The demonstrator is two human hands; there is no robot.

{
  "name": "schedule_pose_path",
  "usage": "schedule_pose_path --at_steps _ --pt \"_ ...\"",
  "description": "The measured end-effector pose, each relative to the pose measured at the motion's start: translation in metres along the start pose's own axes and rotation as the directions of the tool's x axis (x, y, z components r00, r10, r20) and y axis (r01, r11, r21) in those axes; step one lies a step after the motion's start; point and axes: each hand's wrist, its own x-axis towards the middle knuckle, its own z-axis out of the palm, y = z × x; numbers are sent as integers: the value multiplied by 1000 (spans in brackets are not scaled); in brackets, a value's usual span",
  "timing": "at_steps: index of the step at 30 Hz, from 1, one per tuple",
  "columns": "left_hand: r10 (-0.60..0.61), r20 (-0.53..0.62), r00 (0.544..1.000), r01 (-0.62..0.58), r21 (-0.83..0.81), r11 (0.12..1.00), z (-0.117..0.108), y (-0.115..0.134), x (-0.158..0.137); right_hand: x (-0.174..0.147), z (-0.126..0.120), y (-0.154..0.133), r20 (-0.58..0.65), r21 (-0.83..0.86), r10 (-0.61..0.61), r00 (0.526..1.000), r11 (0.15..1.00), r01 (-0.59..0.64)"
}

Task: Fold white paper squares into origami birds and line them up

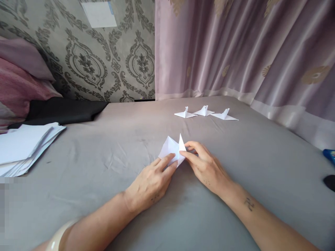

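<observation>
A partly folded sheet of white paper (169,144) is held between both hands above the grey sheet-covered surface. My left hand (154,177) grips its near left part, with fingertips lying on the paper's face. At the right side, my right hand (202,162) pinches a narrow pointed flap that stands up, thumb and forefinger on its edge. The paper's underside and some fingertips are hidden. Farther back sit three folded white paper birds in a row: a left one (185,113), a middle one (205,111) and a right one (225,115).
A stack of white paper (23,143) lies at the left, beside a black cloth (65,111). Pink curtains (209,52) hang behind the grey surface (104,198), next to a patterned wall. A blue object (330,155) and a dark object (330,182) show at the right edge.
</observation>
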Motion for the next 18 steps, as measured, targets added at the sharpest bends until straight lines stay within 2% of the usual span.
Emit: schedule_pose_path --at_steps 3,5,6,8,9,10,11,13,15,16,18 --pt "-84 -37 996 80 -86 993 -8 1 1 -3 0 4 -14 50 8 1000 999 -8" --pt "-215 -149 965 194 -143 970 -13 -2 2 -5 1 7 -48 126 34 998 992 -28" --pt "-298 -219 929 260 -185 948 -15 -5 3 -5 2 9 -75 161 52 996 986 -39" --pt "-492 -307 815 397 -321 859 -15 -16 5 -5 3 12 -138 217 82 987 975 -51" --pt "-595 -284 752 466 -409 785 -15 -23 6 -4 4 12 -174 237 97 980 970 -54" --pt "-684 -189 705 531 -500 685 -14 -30 8 -3 4 12 -206 253 110 972 966 -55" --pt "-729 -65 681 562 -593 577 -13 -36 9 -2 3 11 -237 265 122 964 962 -57" --pt "-744 146 652 590 -713 378 -11 -44 11 0 2 8 -286 286 141 948 957 -56" --pt "-713 236 660 558 -790 254 -11 -44 14 2 0 6 -318 305 149 937 951 -48" --pt "-692 241 680 525 -819 231 -11 -41 16 3 -1 5 -327 317 150 933 947 -41" --pt "-639 197 743 442 -862 247 -12 -33 18 3 -2 3 -334 343 151 930 939 -29"
